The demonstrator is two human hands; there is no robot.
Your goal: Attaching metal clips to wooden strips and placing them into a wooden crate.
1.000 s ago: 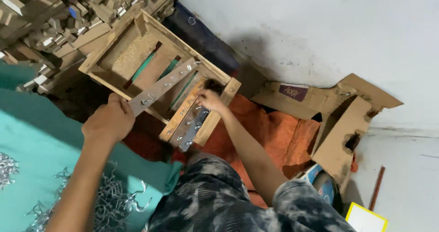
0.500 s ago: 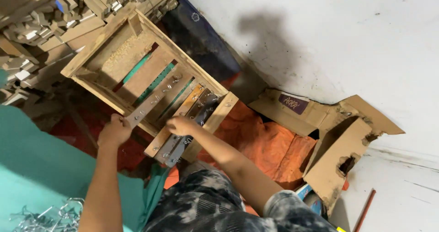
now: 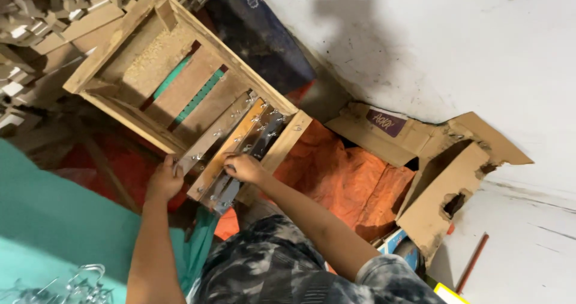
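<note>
Both hands (image 3: 165,181) (image 3: 243,167) grip metal strips (image 3: 225,187) on the wooden frame's (image 3: 129,25) near edge.

Rough bare-wood frame (image 3: 180,58), dull grey metal strips (image 3: 267,133), torn matt cardboard (image 3: 441,202).

The pale floor (image 3: 456,46) carries torn cardboard (image 3: 444,178), orange cloth (image 3: 342,178) and a wooden frame (image 3: 180,82).

Left hand (image 3: 164,181) grips metal strip (image 3: 217,137) end; right hand (image 3: 243,168) presses second strip (image 3: 249,154) on wooden frame (image 3: 114,46).
</note>
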